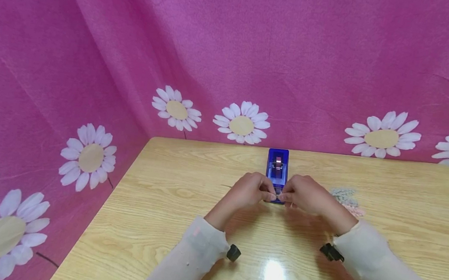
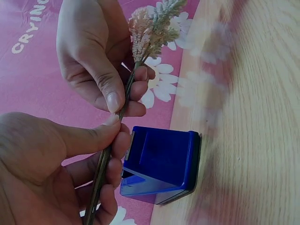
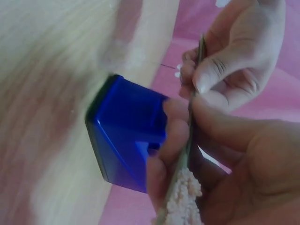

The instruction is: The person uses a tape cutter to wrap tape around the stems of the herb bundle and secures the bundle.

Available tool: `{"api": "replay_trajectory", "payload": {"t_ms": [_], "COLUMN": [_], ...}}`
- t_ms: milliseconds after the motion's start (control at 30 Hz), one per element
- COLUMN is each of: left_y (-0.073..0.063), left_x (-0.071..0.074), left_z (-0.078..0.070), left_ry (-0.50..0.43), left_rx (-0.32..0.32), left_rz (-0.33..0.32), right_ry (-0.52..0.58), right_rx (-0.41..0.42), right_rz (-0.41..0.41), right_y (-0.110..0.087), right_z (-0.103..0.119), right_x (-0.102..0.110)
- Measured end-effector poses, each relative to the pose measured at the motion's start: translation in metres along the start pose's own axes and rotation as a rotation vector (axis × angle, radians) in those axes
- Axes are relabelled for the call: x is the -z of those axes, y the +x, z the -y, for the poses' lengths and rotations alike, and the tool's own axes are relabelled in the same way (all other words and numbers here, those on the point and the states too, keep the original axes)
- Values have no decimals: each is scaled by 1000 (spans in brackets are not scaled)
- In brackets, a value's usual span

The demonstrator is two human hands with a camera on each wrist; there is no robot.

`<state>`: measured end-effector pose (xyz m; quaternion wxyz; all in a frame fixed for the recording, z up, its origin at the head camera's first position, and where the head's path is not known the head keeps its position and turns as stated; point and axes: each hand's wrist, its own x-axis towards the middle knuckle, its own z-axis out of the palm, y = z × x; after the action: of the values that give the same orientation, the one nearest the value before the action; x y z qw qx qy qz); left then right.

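Note:
My left hand and right hand meet over the near end of a blue plastic case on the table. Between them they hold a slim bunch of flower stems, both thumbs pinching it against curled fingers, side by side. Fluffy pale pink and grey-green flower heads stick out past the right hand. In the left wrist view, the bunch slants in front of the blue case, which has a sloping side. A metallic part shows in its middle; its exact kind is unclear.
The wood-grain table stretches around both forearms. Behind it and on the left hangs a pink cloth with large white daisies. Dark clips are attached near the sleeve cuffs.

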<state>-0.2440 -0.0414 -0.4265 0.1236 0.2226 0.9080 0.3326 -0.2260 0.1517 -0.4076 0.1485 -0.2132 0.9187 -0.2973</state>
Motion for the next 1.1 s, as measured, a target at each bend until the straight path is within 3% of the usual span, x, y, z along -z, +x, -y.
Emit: {"api": "replay_trajectory", "payload": {"t_ms": [300,467,767,1100], "left_y": [0,1,0,0], "left_x": [7,6,5,5], "left_z": [-1,0,1,3], "left_ry": [36,77,70,4], "left_rx": [4,-24,-17,0], "left_rz": [95,73,26,29], "right_ry": [-73,-43,108,84], "right_rx": [-11,-20,7,35], "right_rz": [-165,-113,25,-53], "right_y": [-7,-5,0,1], "right_z": [5,6,-4,-8], "right_x": [-10,-9,-4,-5]}}
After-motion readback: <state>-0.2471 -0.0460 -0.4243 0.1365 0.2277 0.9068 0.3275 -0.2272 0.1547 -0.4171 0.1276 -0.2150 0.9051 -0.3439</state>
